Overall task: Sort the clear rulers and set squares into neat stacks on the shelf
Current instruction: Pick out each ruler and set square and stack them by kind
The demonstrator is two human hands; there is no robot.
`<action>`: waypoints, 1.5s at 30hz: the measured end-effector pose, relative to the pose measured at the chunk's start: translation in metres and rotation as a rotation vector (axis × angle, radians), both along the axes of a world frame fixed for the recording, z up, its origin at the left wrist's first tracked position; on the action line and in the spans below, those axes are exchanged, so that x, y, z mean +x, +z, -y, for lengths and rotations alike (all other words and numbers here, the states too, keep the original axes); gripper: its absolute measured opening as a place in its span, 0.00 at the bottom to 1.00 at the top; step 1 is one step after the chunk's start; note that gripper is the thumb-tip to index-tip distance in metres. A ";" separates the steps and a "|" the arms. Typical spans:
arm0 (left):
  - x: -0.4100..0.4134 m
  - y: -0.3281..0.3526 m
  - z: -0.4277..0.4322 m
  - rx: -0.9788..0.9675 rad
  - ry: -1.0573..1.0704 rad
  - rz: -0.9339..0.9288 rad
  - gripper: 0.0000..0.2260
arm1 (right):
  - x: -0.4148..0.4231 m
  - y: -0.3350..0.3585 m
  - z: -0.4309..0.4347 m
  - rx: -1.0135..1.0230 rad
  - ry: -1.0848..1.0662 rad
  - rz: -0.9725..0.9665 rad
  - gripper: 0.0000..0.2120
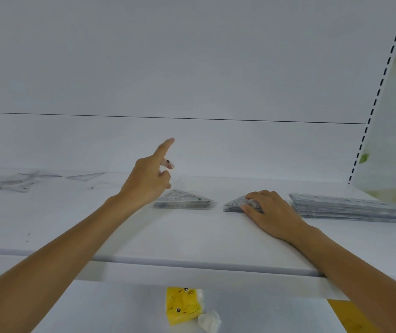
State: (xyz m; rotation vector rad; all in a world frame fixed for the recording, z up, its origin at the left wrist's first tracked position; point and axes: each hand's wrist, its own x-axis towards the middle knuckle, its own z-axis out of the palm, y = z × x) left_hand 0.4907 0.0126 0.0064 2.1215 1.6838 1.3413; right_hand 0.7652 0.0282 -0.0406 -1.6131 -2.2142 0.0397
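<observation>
My left hand (148, 179) is hovering over the shelf (192, 236), index finger straight, its grip pinching a clear set square (168, 162) that is barely showing. My right hand (271, 210) is curling its grip around the middle set-square stack (234, 204), which is lying between another triangular stack (185, 203) and the ruler stack (346, 207).

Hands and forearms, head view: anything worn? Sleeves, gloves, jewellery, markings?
Nothing worn that shows. The left hand and right hand are bare: no gloves, no rings visible. The left forearm and right forearm are bare to the frame's edge, with no sleeve or cuff in view and no watch, band or strap at either wrist. No tape or markings visible.
</observation>
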 end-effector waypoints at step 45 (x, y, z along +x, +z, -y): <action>-0.013 -0.039 -0.017 -0.157 0.133 0.505 0.05 | -0.074 -0.009 0.081 0.143 0.426 0.062 0.16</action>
